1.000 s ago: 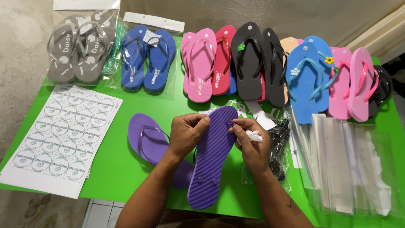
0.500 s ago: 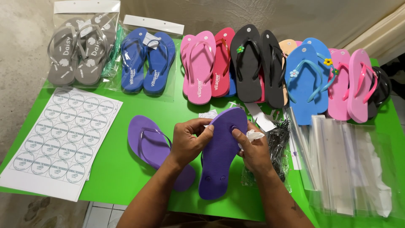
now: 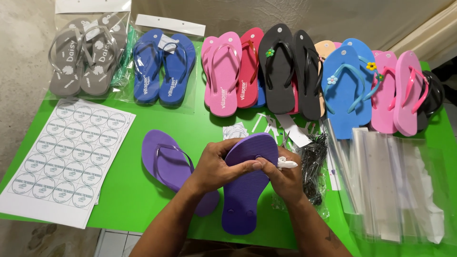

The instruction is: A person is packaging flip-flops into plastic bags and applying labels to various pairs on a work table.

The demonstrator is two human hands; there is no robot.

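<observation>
A purple flip-flop [image 3: 247, 190] is held sole up over the green table [image 3: 124, 190]. My left hand [image 3: 219, 164] grips its left edge, thumb pressed near the toe plug. My right hand [image 3: 283, 178] holds its right edge, with a small white piece [image 3: 287, 164] sticking out from between the fingers. The matching purple flip-flop [image 3: 166, 164] lies strap up on the table just left of my left hand.
A sheet of round stickers [image 3: 62, 157] lies at the left. Bagged grey [image 3: 81, 57] and blue flip-flops [image 3: 164, 66] lie at the back left. A row of pink, red, black and blue pairs lines the back. Clear plastic bags [image 3: 395, 185] and black ties [image 3: 312, 166] sit right.
The sole-up purple flip-flop has shifted slightly right and turned more upright. My hands have closed in together near its toe end.
</observation>
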